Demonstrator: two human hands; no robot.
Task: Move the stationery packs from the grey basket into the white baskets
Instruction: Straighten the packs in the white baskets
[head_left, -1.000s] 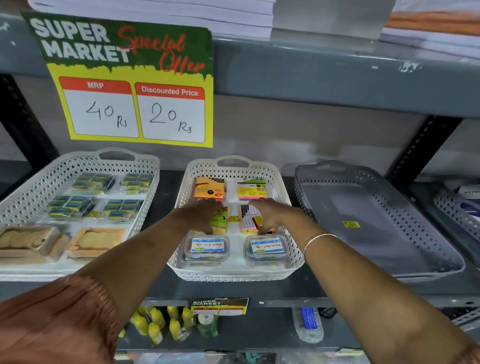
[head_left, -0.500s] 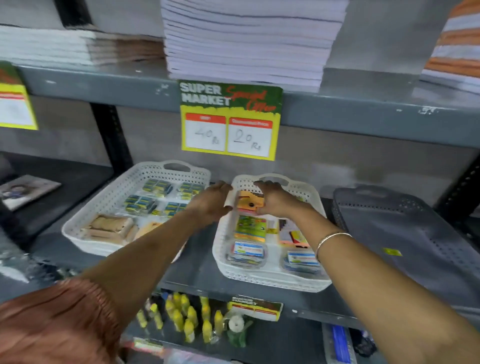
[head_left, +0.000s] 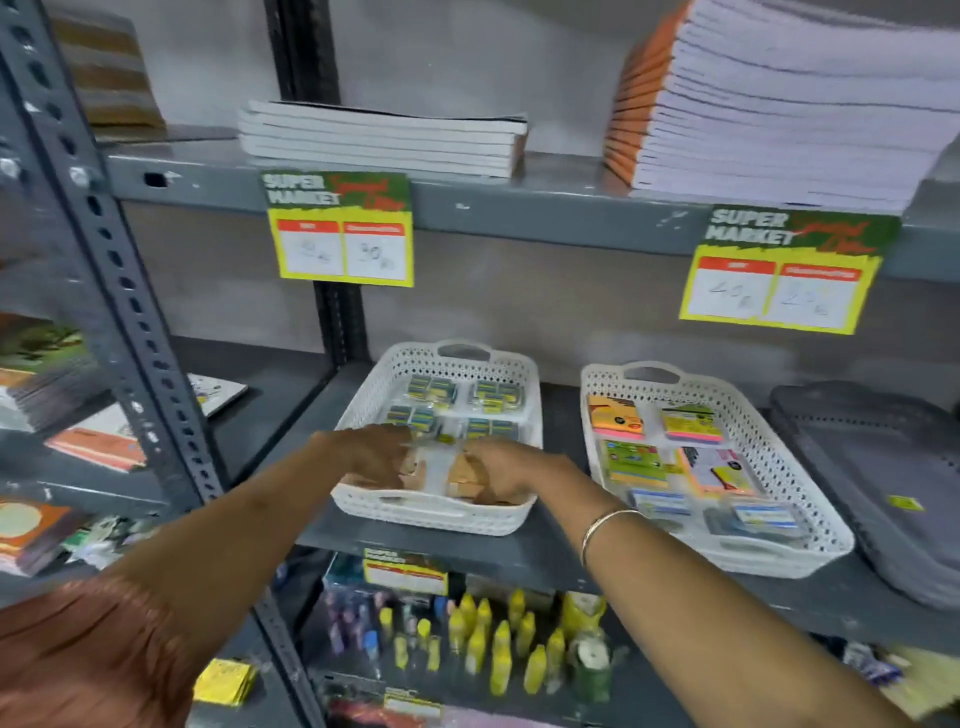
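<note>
Two white baskets stand on the grey shelf. The left white basket (head_left: 436, 514) holds blue-green packs (head_left: 457, 400) at the back and two brown packs (head_left: 460, 478) at the front. My left hand (head_left: 374, 454) and my right hand (head_left: 501, 470) lie on those brown packs, one on each, with fingers curled over their edges. The right white basket (head_left: 810, 519) holds orange, green and pink note packs (head_left: 631, 462) and clear boxes (head_left: 758, 517). The grey basket (head_left: 883, 467) sits at the far right, showing only a yellow sticker (head_left: 905, 503) inside.
Price signs (head_left: 343, 228) hang from the shelf above, which carries stacked notebooks (head_left: 779, 104). A perforated steel upright (head_left: 130, 332) stands at the left. Yellow glue bottles (head_left: 498, 649) fill the shelf below. Books lie on the left shelves.
Both hands have left the orange pack in the right white basket and moved left onto the brown packs in the left white basket. The view has swung left.
</note>
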